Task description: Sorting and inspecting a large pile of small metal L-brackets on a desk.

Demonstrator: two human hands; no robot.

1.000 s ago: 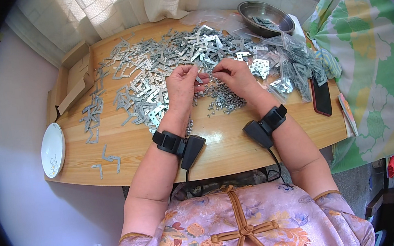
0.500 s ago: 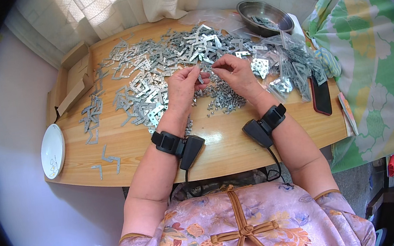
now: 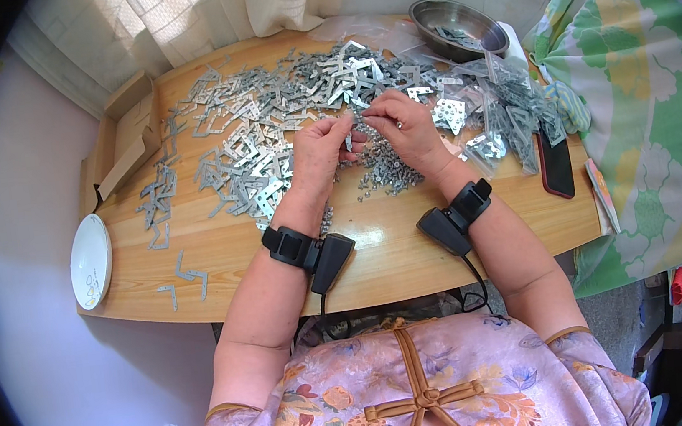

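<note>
Over the middle of the table, my left hand [image 3: 321, 155] is closed, with a small grey metal corner bracket [image 3: 349, 140] held between thumb and fingers. My right hand [image 3: 407, 131] pinches with thumb and forefinger close beside the bracket; whatever is between those fingertips is too small to make out. Just below and between the hands lies a heap of small metal screws and nuts [image 3: 387, 169]. A wide pile of flat L-shaped brackets [image 3: 244, 158] spreads behind my hands and to their left.
A cardboard box [image 3: 126, 136] and a white plate [image 3: 91, 260] stand at the left edge. Loose brackets [image 3: 190, 274] lie front left. At the right are clear bags of parts [image 3: 519, 113], a phone [image 3: 555, 167] and a steel bowl [image 3: 453, 19] holding metal pieces.
My right hand has shifted slightly left and up, its fingertips now nearer the bracket. The left hand has barely moved and keeps the bracket.
</note>
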